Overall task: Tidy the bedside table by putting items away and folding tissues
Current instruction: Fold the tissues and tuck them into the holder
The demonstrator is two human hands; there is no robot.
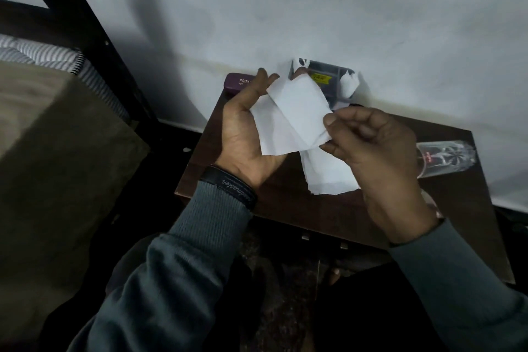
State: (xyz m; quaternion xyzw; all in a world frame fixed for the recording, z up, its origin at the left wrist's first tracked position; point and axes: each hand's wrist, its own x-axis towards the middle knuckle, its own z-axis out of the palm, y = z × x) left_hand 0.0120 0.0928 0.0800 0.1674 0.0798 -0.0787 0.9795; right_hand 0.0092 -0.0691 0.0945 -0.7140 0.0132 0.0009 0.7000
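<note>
- Two hands work one white tissue (297,114) in the air above the dark wooden bedside table (328,208); nothing suggests it weighs anything to speak of.
- Furthest left on the table, against the wall, lies a purple case (238,83) with pale lettering, touched by neither hand.
- The left hand (245,134) is open, palm up, acting as a platform: the tissue lies across its fingers, and a fingertip shows above the sheet's top edge.
- The tissue is thin and limp. One flap is folded diagonally over the rest, and a loose tail droops below towards the table. It looks easy to tear or crumple, so it is best taken at corners and edges with a light pinch.
- Behind it, a clear box (328,80) with a yellow label holds another bit of white tissue.
- The right hand (380,151) pinches the tissue's right corner between thumb and forefinger, other fingers curled.
- At the far right a clear glass (445,158) lies on its side, well apart from the folding.
</note>
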